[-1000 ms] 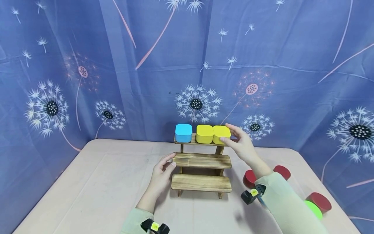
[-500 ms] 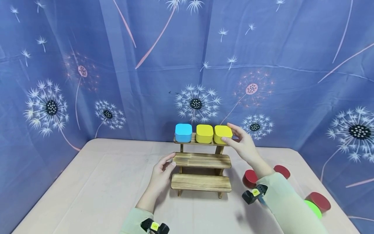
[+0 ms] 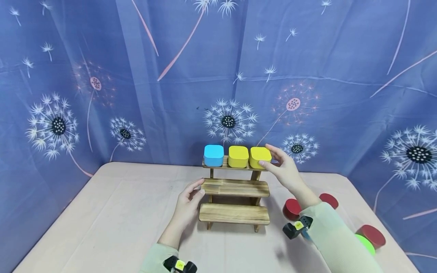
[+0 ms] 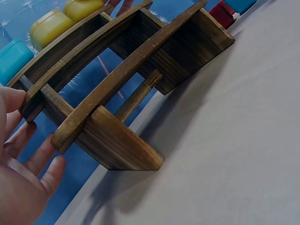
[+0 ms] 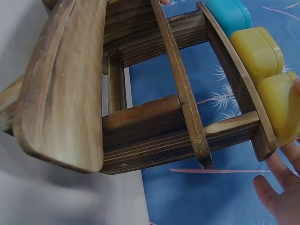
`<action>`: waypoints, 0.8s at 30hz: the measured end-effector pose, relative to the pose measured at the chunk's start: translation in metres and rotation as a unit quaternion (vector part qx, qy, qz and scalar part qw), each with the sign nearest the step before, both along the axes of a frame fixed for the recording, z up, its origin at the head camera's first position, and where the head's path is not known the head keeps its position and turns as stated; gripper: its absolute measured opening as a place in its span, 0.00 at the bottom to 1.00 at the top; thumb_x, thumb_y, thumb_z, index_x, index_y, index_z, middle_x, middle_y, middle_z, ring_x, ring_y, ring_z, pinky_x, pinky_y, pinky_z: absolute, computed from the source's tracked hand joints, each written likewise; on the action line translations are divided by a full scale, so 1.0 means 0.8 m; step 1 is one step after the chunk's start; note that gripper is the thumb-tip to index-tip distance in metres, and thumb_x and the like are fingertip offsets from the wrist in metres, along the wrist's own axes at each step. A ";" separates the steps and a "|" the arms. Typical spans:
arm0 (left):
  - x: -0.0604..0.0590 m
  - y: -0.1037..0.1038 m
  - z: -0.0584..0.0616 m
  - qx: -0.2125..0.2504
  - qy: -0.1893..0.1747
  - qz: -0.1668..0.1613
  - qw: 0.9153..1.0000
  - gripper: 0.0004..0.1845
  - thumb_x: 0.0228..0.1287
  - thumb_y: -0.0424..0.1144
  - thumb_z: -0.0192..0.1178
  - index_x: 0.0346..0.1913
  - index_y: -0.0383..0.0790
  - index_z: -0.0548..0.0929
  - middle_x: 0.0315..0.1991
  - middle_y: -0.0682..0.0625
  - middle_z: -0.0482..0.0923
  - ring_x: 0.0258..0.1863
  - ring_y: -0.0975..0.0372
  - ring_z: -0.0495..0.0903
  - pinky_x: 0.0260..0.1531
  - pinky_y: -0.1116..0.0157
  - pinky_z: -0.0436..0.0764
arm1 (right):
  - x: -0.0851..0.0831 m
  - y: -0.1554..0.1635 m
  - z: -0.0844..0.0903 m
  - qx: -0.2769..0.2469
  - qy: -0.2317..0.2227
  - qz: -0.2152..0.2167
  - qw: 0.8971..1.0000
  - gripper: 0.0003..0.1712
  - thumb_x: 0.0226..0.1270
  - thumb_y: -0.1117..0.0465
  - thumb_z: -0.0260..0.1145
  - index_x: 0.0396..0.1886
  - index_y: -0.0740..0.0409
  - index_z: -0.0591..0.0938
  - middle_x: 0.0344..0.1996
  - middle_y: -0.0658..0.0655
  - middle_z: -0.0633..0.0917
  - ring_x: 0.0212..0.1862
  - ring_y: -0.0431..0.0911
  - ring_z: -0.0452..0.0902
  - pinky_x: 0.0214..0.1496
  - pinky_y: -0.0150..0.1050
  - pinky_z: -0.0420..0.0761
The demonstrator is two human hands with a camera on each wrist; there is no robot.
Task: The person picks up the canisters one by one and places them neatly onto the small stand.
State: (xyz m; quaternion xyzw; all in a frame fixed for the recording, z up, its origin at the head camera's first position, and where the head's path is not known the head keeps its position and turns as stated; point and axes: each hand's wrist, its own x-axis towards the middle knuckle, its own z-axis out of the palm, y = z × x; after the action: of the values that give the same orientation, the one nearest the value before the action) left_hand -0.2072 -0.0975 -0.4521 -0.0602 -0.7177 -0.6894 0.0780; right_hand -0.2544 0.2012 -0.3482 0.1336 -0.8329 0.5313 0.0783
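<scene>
Three little boxes sit in a row on the top step of the wooden shelf (image 3: 235,187): one blue box (image 3: 214,155) at the left end, a yellow box (image 3: 238,156) in the middle, and a second yellow box (image 3: 260,156) at the right end, close to the edge. We can see our right hand (image 3: 285,169) touching that end box; its fingers (image 3: 264,163) are nearly straight, the thumb is at the front and the other fingers reach behind, where we cannot see them all. Our left hand (image 3: 187,204) rests against the left end of the middle step with loose, open fingers and holds nothing. Two steps below the boxes are bare. We count three red round tins (image 3: 291,208) on the desk (image 3: 112,223) to the right, partly hidden by our sleeve, and one green round thing (image 3: 366,242), half hidden too. Lots of open desk lies to the left of the shelf.
</scene>
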 end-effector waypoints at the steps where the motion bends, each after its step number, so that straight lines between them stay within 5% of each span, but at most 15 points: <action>1: 0.000 0.000 0.000 0.000 -0.001 -0.001 1.000 0.20 0.66 0.34 0.55 0.61 0.42 0.75 0.61 0.48 0.72 0.42 0.66 0.75 0.45 0.73 0.75 | 0.000 0.000 0.000 0.001 0.001 0.001 1.000 0.39 0.62 0.55 0.67 0.71 0.55 0.62 0.64 0.60 0.73 0.58 0.50 0.71 0.46 0.25 0.77; 18: 0.000 -0.001 -0.001 -0.009 -0.002 -0.008 1.000 0.20 0.68 0.35 0.55 0.62 0.43 0.75 0.62 0.48 0.71 0.45 0.64 0.75 0.48 0.73 0.74 | 0.002 0.004 0.000 -0.006 0.011 0.000 1.000 0.37 0.62 0.56 0.67 0.70 0.56 0.64 0.66 0.60 0.71 0.65 0.53 0.66 0.48 0.23 0.75; 24: 0.002 0.000 0.001 -0.001 0.002 -0.009 1.000 0.20 0.67 0.34 0.55 0.62 0.42 0.75 0.62 0.48 0.71 0.45 0.66 0.75 0.49 0.73 0.75 | 0.007 0.011 -0.003 -0.008 0.020 -0.010 1.000 0.36 0.63 0.57 0.66 0.69 0.56 0.64 0.65 0.60 0.71 0.60 0.40 0.69 0.52 0.22 0.72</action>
State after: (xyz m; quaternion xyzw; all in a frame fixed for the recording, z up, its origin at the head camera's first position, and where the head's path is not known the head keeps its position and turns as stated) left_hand -0.2058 -0.0975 -0.4511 -0.0680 -0.7180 -0.6889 0.0733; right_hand -0.2492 0.2103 -0.3503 0.1348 -0.8280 0.5347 0.1016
